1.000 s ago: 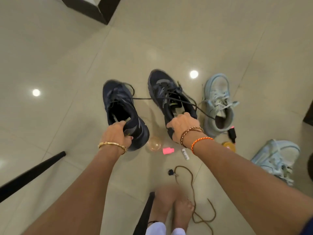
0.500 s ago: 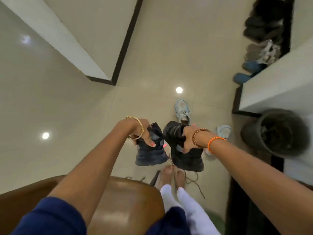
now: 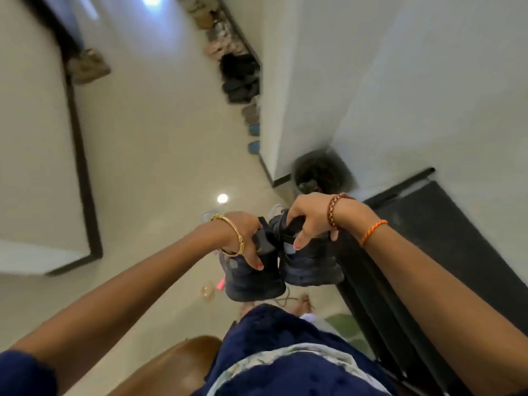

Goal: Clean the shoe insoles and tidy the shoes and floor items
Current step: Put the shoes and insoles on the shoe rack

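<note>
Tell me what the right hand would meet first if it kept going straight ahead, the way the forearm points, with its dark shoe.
Probably the dark round bin, which sits just beyond the right hand against the white wall's corner. The bin appears lower, on the floor, so the hand may pass above it to the wall; depth is unclear.

The person is wearing a navy top [image 3: 274, 338]; left wrist — gold bangle [image 3: 233, 234]; right wrist — brown beaded bracelet [image 3: 333, 210] and orange cord [image 3: 373, 231].

Your arms extend forward, wrists near each other; your left hand [image 3: 245, 238] and right hand [image 3: 310, 221] each curl downward, gripping.
</note>
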